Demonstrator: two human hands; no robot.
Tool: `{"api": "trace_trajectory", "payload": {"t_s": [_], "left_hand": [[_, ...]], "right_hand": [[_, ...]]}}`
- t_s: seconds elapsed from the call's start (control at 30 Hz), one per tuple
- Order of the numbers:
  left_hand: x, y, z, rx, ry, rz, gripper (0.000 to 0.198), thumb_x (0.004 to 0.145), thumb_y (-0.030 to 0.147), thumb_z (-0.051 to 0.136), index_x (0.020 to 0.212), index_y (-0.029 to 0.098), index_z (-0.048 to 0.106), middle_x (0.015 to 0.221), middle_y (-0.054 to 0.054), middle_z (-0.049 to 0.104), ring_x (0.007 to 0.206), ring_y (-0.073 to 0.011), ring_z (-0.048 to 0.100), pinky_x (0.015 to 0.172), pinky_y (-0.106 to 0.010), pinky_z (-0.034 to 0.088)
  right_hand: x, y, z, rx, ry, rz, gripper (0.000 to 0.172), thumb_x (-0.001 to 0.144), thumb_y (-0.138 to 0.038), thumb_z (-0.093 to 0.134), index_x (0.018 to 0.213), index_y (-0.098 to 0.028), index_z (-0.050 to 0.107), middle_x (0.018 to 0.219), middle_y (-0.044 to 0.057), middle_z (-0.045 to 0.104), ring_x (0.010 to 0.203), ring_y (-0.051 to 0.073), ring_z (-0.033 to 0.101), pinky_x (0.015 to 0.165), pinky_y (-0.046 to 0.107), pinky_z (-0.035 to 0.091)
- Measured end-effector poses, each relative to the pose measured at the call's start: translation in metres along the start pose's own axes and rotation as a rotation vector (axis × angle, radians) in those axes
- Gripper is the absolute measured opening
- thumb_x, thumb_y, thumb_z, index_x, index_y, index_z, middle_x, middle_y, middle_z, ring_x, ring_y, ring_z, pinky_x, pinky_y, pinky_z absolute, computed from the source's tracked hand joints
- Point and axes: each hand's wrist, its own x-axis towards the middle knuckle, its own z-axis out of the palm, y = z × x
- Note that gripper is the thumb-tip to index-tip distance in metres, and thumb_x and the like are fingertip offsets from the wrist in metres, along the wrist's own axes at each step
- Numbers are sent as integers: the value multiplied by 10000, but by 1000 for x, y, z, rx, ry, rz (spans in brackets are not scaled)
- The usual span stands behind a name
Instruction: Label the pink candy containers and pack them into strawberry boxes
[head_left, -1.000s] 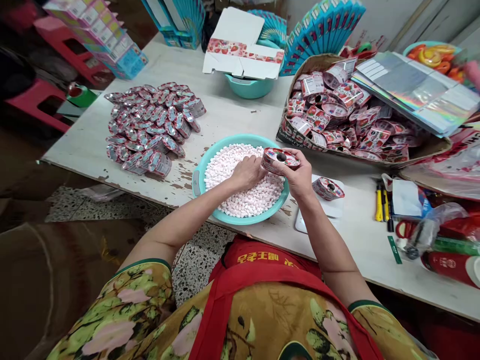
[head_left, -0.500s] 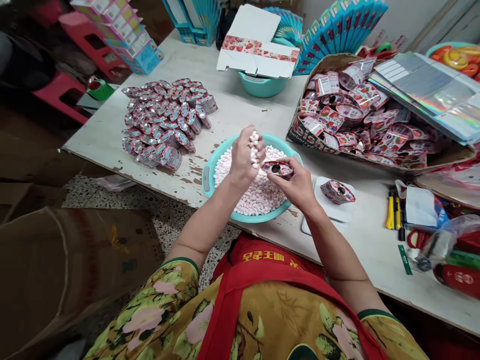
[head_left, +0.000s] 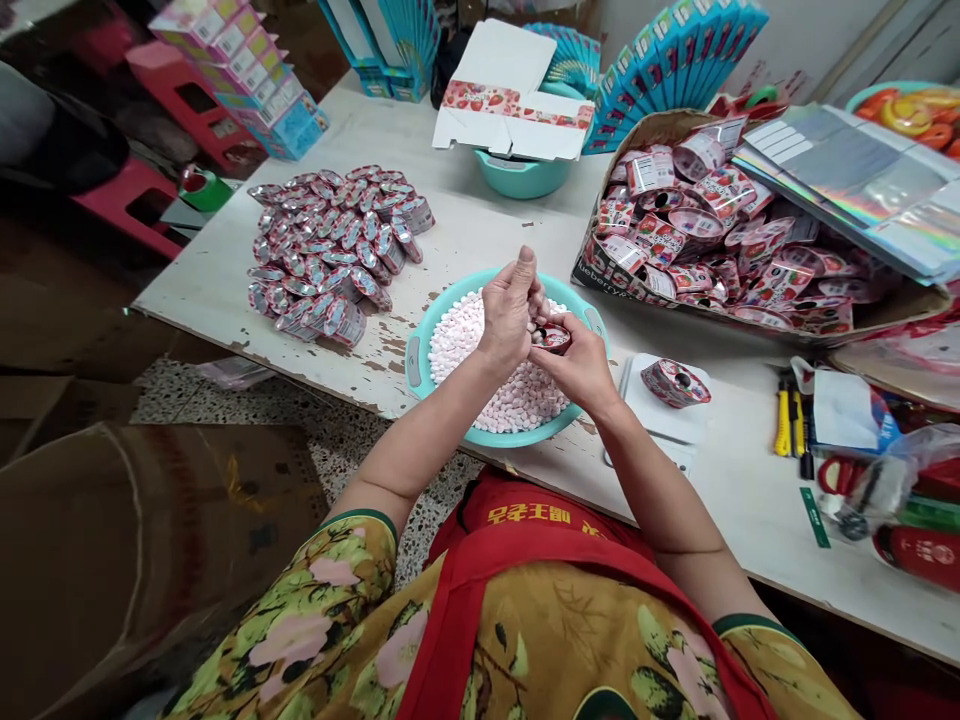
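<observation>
My left hand [head_left: 508, 318] is curled around some small pale candies, tilted at the hole of a small printed candy box. That red and white candy box [head_left: 556, 338] is gripped in the fingers of my right hand [head_left: 583, 365], its top with the hole facing up. Both hands are over a turquoise basin [head_left: 418, 330] of loose pale pink and white candies [head_left: 517, 405]. To the right, another box of the same print [head_left: 675, 383] stands on a flat white scale [head_left: 637, 405]. My left fingers partly hide the opening.
Rows of silvery-topped red boxes [head_left: 330, 250] stand to the left. A carton [head_left: 600, 262] heaped with similar boxes is at the right, holographic sheets [head_left: 847, 190] on it. Behind are another turquoise basin [head_left: 521, 178] under white card and blue boxes [head_left: 667, 70]. Yellow cutters [head_left: 784, 420] lie at right.
My left hand has turned and moved against the box's opening, so the candies that showed in its palm are now mostly hidden. The right hand still holds the box, slightly lower.
</observation>
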Motion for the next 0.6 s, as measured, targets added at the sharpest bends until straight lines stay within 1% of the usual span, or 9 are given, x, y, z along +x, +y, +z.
{"api": "trace_trajectory", "payload": {"t_s": [0.13, 0.2, 0.3, 0.37, 0.4, 0.43, 0.5, 0.57, 0.6], "left_hand": [[-1, 3, 4, 31, -29, -47, 470, 919, 652, 630, 738, 222, 578, 490, 79, 358, 378, -53, 301, 368, -223, 229], [1, 8, 4, 57, -56, -59, 458, 928, 653, 617, 763, 226, 590, 496, 78, 359, 376, -55, 299, 365, -227, 230], [10, 14, -7, 144, -45, 23, 440, 950, 648, 585, 796, 236, 605, 507, 66, 384, 391, -67, 344, 377, -229, 261], [18, 14, -24, 300, -7, 111, 424, 962, 622, 573, 785, 238, 609, 521, 49, 432, 436, -87, 417, 419, -227, 321], [21, 12, -34, 420, -6, 140, 410, 958, 596, 586, 766, 235, 609, 535, 37, 467, 478, -102, 465, 455, -228, 361], [24, 9, -44, 568, -32, 153, 384, 940, 562, 619, 744, 231, 612, 559, 23, 512, 538, -120, 518, 506, -232, 406], [27, 3, -60, 874, -132, 171, 304, 869, 478, 700, 716, 225, 628, 662, -8, 623, 713, -173, 611, 643, -258, 483], [28, -6, -65, 1076, -225, 222, 211, 822, 409, 724, 738, 227, 659, 818, -35, 704, 894, -228, 644, 793, -302, 512], [28, -10, -61, 1117, -254, 263, 174, 822, 391, 712, 764, 231, 672, 887, -44, 721, 960, -247, 643, 852, -321, 509]], "right_hand": [[0, 3, 2, 127, -15, 13, 371, 695, -412, 803, 986, -222, 672, 955, 20, 747, 848, 206, 683, 825, 368, 559], [0, 4, 0, 200, -25, 21, 402, 681, -435, 824, 989, -228, 671, 969, 15, 745, 875, 204, 688, 852, 374, 567], [-6, 9, -9, 285, -9, 36, 495, 647, -482, 868, 1036, -239, 684, 1015, 19, 745, 939, 213, 695, 897, 387, 572], [-16, 14, -21, 313, 43, 41, 533, 626, -505, 892, 1050, -248, 695, 1035, 20, 744, 956, 218, 696, 911, 392, 572], [-23, 17, -28, 319, 69, 44, 541, 621, -513, 899, 1051, -253, 700, 1042, 20, 745, 957, 220, 697, 912, 393, 574], [-31, 21, -35, 320, 84, 48, 545, 617, -516, 905, 1053, -257, 705, 1050, 21, 748, 958, 222, 698, 912, 396, 576], [-51, 29, -51, 320, 84, 66, 539, 611, -500, 917, 1051, -261, 716, 1057, 28, 755, 959, 231, 705, 909, 403, 582], [-75, 39, -70, 312, 84, 107, 519, 603, -471, 924, 1037, -264, 726, 1045, 38, 764, 958, 249, 719, 898, 418, 592], [-87, 44, -80, 299, 109, 126, 506, 600, -456, 924, 1027, -266, 731, 1040, 43, 768, 964, 261, 725, 899, 431, 595]]}}
